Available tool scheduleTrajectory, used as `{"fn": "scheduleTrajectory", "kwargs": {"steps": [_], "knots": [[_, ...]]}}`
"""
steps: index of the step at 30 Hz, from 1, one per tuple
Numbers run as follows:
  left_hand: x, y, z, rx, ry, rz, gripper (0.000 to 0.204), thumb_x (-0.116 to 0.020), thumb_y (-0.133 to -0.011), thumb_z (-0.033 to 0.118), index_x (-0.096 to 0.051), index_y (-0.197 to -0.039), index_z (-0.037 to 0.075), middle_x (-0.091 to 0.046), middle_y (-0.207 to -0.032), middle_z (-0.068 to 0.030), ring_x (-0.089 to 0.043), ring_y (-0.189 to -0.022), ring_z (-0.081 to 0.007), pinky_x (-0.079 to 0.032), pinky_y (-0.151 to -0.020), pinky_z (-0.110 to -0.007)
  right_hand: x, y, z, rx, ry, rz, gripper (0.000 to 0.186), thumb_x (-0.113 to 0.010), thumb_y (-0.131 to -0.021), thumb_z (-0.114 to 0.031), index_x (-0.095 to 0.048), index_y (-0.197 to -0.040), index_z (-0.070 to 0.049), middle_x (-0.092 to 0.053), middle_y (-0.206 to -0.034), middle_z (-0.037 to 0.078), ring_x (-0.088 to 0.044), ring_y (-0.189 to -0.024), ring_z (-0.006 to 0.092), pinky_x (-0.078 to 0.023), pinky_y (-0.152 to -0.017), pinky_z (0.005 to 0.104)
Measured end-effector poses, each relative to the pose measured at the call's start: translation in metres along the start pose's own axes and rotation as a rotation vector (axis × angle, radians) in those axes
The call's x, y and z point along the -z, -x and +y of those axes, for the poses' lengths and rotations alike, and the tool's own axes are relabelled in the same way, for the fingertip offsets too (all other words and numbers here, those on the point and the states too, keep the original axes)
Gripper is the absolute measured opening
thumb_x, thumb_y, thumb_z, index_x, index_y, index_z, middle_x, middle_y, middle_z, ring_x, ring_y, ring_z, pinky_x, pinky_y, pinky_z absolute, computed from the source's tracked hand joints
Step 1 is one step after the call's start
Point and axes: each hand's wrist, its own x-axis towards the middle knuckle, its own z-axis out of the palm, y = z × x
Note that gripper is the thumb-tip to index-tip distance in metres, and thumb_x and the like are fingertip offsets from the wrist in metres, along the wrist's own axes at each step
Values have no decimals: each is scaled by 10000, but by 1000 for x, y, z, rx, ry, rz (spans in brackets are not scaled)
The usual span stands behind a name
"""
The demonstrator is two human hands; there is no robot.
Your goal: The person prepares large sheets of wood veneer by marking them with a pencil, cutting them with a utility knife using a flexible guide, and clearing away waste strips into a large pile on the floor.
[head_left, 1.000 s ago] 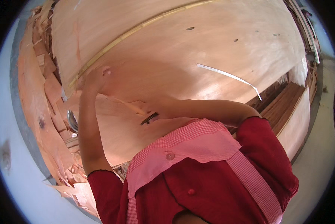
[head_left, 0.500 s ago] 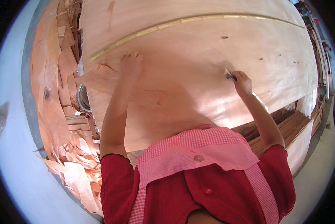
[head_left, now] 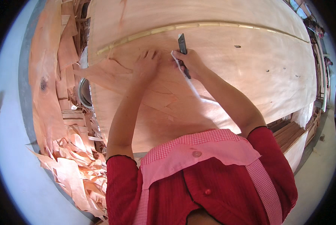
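Observation:
A broad, pale wood veneer sheet (head_left: 228, 67) lies in front of me. My left hand (head_left: 147, 64) rests on it with fingers stretched out, beside a loose, torn piece of veneer (head_left: 106, 73) that juts past the left edge. Close to its right, my right hand (head_left: 192, 62) is closed around a dark utility knife (head_left: 182, 44), whose upper end points away from me. A narrow white strip (head_left: 190, 85), perhaps tape, trails from the fingers of that hand down toward my right forearm. Cracks run through the veneer below my left hand.
A jointed yellowish bamboo-like rod (head_left: 168, 28) lies across the sheet beyond my hands. Several small holes mark the right part. To the left are veneer offcuts (head_left: 72, 176) and a round metal-rimmed container (head_left: 84, 93). Stacked veneer (head_left: 290, 133) shows at the lower right.
My right hand has moved left with the knife, close to my left hand, and the white strip now shows along it. My left hand has shifted slightly right.

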Motion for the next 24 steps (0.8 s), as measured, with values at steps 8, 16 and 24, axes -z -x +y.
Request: {"fn": "scheduleTrajectory", "kwargs": {"steps": [8, 16, 24], "knots": [[-7, 0, 6, -81, 10, 83, 408, -519, -777, 166, -487, -1183, 153, -435, -1261, -15, -433, -1114, -261, -354, -896, -424, -13, -19, 19, -117, 32, 158, 209, -566, -819, -157, -560, -715, 25, -588, -637, 112, -497, -429, 152, -329, -366, 242], [0, -2, 20, -64, -90, -86, 471, -517, -808, 279, -415, -1261, 204, -382, -1326, 42, -375, -1167, -259, -310, -904, -495, 24, -17, 42, -48, 471, 37, 172, -595, -798, -172, -575, -728, -16, -582, -612, 103, -534, -467, 142, -373, -392, 265], [-12, 32, -41, 230, 783, 28, 514, -536, -809, 132, -357, -1291, 128, -410, -1285, -106, -395, -1146, -315, -332, -933, -401, -14, -10, 0, 7, 208, -207, 156, -577, -814, -125, -538, -873, 14, -557, -608, 94, -543, -481, 178, -455, -452, 307]]}}
